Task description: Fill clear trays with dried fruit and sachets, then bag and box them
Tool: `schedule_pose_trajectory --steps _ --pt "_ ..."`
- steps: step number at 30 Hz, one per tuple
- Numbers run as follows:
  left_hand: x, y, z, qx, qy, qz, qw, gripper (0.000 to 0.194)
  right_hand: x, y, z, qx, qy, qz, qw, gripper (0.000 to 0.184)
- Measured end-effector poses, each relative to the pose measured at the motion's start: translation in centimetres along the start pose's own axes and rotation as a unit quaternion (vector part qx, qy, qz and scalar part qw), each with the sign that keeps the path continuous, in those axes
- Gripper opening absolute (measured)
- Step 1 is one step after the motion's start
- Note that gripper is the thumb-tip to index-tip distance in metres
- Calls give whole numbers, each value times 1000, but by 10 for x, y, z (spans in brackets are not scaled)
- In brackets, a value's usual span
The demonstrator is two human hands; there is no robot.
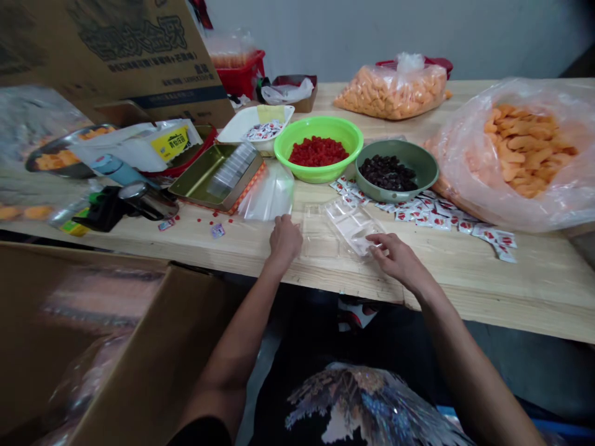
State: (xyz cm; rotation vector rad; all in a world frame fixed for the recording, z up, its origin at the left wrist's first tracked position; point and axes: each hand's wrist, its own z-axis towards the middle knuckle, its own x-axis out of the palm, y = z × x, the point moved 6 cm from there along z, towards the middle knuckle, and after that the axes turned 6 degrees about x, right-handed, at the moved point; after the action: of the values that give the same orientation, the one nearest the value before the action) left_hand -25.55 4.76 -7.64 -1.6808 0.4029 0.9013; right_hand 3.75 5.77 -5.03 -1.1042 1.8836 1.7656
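A clear plastic compartment tray lies at the table's front edge, with a flat clear lid-like part to its left. My left hand is closed at the left edge of that flat part, fingers pinched together. At the tray's near right corner, my right hand grips the rim between thumb and fingers. Behind them stand a bright green bowl of small red pieces and a dark green bowl of dark, glossy pieces. Clear plastic sleeves lie just beyond my left hand.
Small printed sachets are scattered round the dark bowl. An open bag of orange pieces sits right, a tied one behind. Left are a gold tin with stacked clear trays, a tape dispenser and an open carton below.
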Motion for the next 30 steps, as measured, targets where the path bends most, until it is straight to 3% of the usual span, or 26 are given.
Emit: schedule_pose_trajectory --steps 2,4,8,12,16,19,21,23,25,27,28,30 --pt "8 -22 -14 89 -8 105 990 20 1 -1 6 25 -63 -73 995 45" --pt "29 -43 -32 176 38 147 973 27 2 1 16 41 -104 -150 982 54" --pt "64 -60 -57 264 70 136 952 33 29 9 41 45 14 -225 973 79" --pt "78 -54 -58 277 80 142 947 43 51 23 50 60 102 -245 962 84" --pt "75 -49 -51 269 79 122 952 42 49 33 41 46 99 -264 958 92" --pt "57 -57 -52 245 22 -1 969 37 30 29 26 45 74 -184 979 83" --pt "45 -68 -57 207 -8 -179 962 26 18 27 11 22 85 -65 994 78" --pt "43 -83 -64 135 32 -407 903 20 10 30 -6 -22 111 84 990 74" --pt "51 -102 -72 41 106 -591 799 26 8 32 -21 -37 132 221 966 73" --pt "58 -117 -79 -31 149 -684 713 31 11 29 -30 -15 136 324 936 74" --pt "61 -122 -81 -51 158 -706 688 34 15 27 -34 -4 136 365 921 73" --pt "63 -128 -82 -68 168 -723 667 36 21 24 -39 3 134 433 892 68"
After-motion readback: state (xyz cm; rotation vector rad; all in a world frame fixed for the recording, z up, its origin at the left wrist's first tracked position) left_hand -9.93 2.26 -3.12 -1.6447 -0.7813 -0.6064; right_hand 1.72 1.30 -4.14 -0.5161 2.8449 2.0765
